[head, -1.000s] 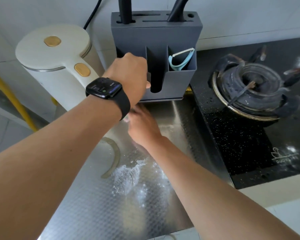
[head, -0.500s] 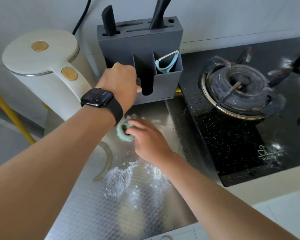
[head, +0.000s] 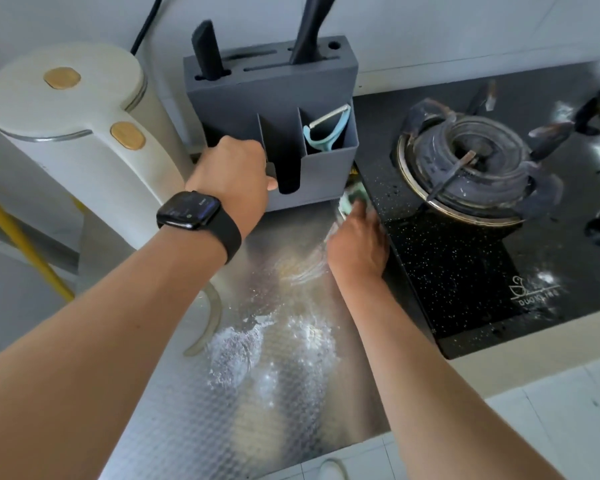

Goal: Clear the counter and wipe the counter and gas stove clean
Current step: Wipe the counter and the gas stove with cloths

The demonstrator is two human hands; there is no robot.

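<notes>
My left hand [head: 234, 173], with a black watch on the wrist, grips the front left of the grey knife block [head: 274, 98] at the back of the counter. My right hand [head: 357, 242] presses a pale green cloth [head: 350, 200] onto the foil-covered counter [head: 194, 417], right beside the left edge of the black gas stove [head: 465, 271]. The cloth is blurred and mostly hidden under my fingers. White powder [head: 236, 348] is smeared on the foil in front of my hands. The stove's burner [head: 465, 164] is dirty, with white specks on the glass.
A cream electric kettle [head: 66, 133] stands at the left, close to the knife block. The block holds two black-handled knives [head: 208, 50] and a green peeler [head: 326, 129]. A curved ring mark [head: 208, 320] shows on the foil. White tiles run along the counter's front edge.
My right hand has swept the green cloth from the middle of the counter to the right, up against the stove's edge. My left hand has stayed on the knife block.
</notes>
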